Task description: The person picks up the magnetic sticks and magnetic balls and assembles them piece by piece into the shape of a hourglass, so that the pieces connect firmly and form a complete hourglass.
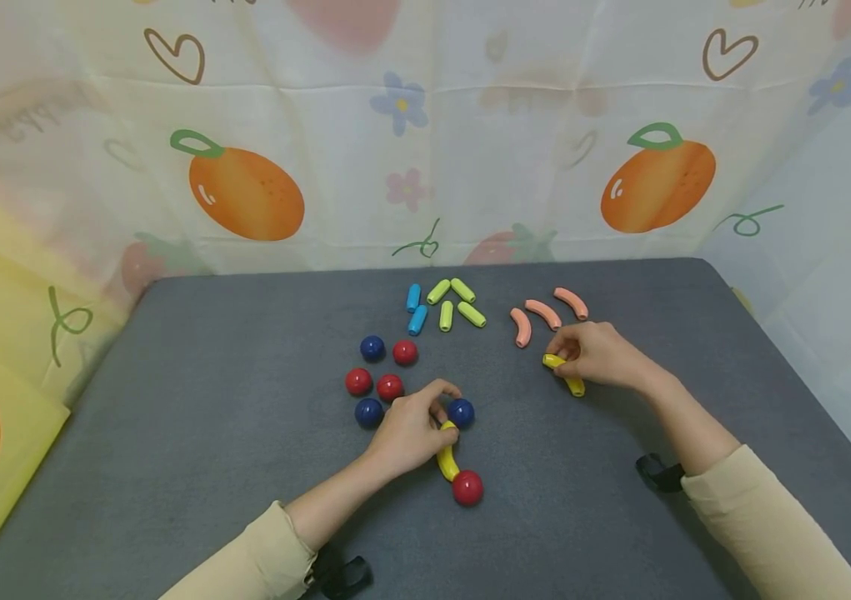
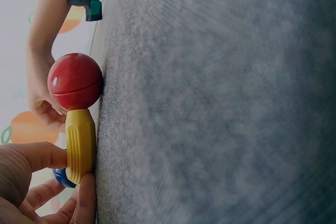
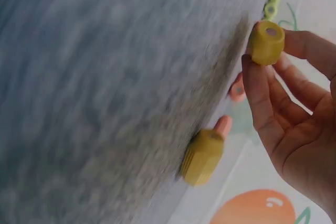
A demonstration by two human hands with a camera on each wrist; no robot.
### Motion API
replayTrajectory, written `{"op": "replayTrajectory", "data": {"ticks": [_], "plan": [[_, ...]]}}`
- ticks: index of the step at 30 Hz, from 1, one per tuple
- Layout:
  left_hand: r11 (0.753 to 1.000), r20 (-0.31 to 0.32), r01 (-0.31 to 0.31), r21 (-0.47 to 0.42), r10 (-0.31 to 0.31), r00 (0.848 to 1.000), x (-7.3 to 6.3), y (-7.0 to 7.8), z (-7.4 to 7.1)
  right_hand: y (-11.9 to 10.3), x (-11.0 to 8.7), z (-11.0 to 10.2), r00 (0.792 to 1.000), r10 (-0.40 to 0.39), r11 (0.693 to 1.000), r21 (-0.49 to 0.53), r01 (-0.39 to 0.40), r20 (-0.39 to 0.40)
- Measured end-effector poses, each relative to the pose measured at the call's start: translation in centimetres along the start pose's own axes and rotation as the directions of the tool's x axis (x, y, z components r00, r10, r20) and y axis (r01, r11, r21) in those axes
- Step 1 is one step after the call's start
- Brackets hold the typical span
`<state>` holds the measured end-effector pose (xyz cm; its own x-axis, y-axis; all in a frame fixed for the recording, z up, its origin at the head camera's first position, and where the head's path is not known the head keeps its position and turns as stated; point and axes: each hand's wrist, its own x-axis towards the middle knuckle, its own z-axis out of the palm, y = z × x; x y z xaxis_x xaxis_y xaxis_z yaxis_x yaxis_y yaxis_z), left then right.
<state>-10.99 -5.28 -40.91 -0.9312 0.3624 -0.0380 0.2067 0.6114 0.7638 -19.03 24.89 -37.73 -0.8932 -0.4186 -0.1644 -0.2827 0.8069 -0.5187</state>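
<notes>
My left hand (image 1: 412, 429) pinches a curved yellow rod (image 1: 446, 460) between thumb and fingers. One end of that rod touches a glossy red ball (image 1: 468, 488), and a blue ball (image 1: 461, 412) is by its other end, partly behind the fingers in the left wrist view. Farther right, my right hand (image 1: 599, 354) pinches a short yellow rod (image 3: 268, 43) with a round socket in its end face. A second yellow rod (image 3: 203, 157) lies on the table close to this hand; in the head view it shows just below the fingers.
Several red and blue balls (image 1: 358, 382) lie left of my left hand. Behind them are two blue rods (image 1: 417, 320) and several green rods (image 1: 472, 314). Three curved pink rods (image 1: 543, 314) lie beyond my right hand, on the dark grey table (image 1: 245, 375). A printed curtain hangs behind.
</notes>
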Motion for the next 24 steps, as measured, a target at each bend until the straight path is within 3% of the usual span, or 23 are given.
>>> {"op": "replayTrajectory", "data": {"ticks": [6, 14, 24], "plan": [[1.000, -0.006, 0.004, 0.012, -0.004, 1.000, 0.1, 0.0, 0.1, -1.6, 0.4, 1.0, 0.997, -0.079, 0.996, 0.054, 0.077, 0.026], [1.000, -0.005, 0.013, 0.017, -0.013, 1.000, 0.0, 0.0, 0.1, -3.6, 0.7, 2.2, 0.976, -0.210, 0.970, 0.142, 0.200, 0.062], [1.000, -0.004, 0.017, 0.006, -0.017, 1.000, 0.0, 0.1, 0.0, -5.4, 1.2, 3.4, 0.950, -0.289, 0.952, 0.143, 0.272, 0.116]]}}
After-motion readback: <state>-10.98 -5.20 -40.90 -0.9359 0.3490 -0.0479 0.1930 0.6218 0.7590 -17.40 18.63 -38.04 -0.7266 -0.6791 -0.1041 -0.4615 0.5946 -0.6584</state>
